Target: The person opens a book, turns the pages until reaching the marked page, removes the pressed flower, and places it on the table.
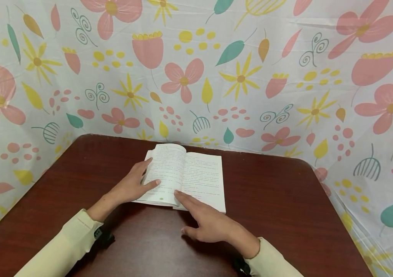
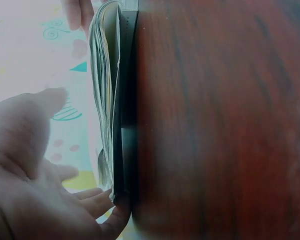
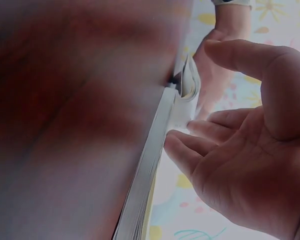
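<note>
An open book [image 1: 201, 173] with printed text lies on the dark wooden table. Its left pages bow upward toward the spine. My left hand [image 1: 132, 184] is at the book's left side, the thumb over the left page and the other fingers along the outer edge. In the left wrist view, fingertips touch the edge of the book [image 2: 107, 100], while the thumb stands apart from the page. My right hand [image 1: 210, 219] reaches over the lower edge with its fingers extended, fingertips at the page near the spine. Its thumb [image 3: 230, 55] is held away from the book.
The brown table [image 1: 272, 196] spreads out around the book. A white curtain [image 1: 189, 46] printed with flowers and leaves hangs behind the table and along its sides. Dark devices [image 1: 104, 235] are worn at both wrists, below light sleeves.
</note>
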The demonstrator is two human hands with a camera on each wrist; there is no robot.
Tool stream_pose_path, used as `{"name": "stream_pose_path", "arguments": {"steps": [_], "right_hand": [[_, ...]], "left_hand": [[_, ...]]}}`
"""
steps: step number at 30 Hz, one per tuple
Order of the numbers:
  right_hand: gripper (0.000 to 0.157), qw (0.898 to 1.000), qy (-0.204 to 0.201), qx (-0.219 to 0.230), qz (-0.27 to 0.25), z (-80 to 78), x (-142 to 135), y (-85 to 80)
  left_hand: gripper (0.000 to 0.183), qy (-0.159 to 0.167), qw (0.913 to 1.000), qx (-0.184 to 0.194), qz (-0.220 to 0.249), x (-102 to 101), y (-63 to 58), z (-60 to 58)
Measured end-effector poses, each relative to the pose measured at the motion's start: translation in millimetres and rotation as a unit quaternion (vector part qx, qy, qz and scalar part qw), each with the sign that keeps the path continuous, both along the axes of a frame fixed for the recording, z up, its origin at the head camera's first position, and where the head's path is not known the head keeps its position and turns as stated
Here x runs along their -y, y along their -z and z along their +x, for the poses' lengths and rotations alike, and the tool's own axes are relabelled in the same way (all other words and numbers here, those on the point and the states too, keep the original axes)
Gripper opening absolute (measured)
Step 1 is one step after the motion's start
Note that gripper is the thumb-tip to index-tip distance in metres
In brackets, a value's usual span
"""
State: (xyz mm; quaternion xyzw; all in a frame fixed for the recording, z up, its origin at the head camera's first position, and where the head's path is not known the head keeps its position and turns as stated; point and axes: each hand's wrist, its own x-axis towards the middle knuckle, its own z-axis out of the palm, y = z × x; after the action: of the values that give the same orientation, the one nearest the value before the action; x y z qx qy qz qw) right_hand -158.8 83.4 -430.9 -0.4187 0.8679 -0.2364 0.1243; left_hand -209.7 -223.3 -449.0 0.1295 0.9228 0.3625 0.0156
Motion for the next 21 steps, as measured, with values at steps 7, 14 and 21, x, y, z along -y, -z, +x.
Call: {"name": "stream_pose_path", "arguments": {"steps": [7, 14, 21], "right_hand": [[0.086, 0.997, 0.037, -0.061, 0.037, -6.8, -8.0, 0.2], [0.054, 0.989, 0.064, -0.116, 0.058, -19.9, -19.5, -1.3], [0.026, 0.985, 0.072, -0.147, 0.053, -28.6, -25.8, -4.0]], "left_hand": [[0.075, 0.049, 0.998, -0.002, -0.041, 0.3, 1.0, 4.7], [0.069, 0.055, 0.9967, 0.017, -0.058, 0.8, 0.8, 6.4], [0.07, 0.066, 0.9951, 0.02, -0.07, 1.3, 0.8, 6.5]]}}
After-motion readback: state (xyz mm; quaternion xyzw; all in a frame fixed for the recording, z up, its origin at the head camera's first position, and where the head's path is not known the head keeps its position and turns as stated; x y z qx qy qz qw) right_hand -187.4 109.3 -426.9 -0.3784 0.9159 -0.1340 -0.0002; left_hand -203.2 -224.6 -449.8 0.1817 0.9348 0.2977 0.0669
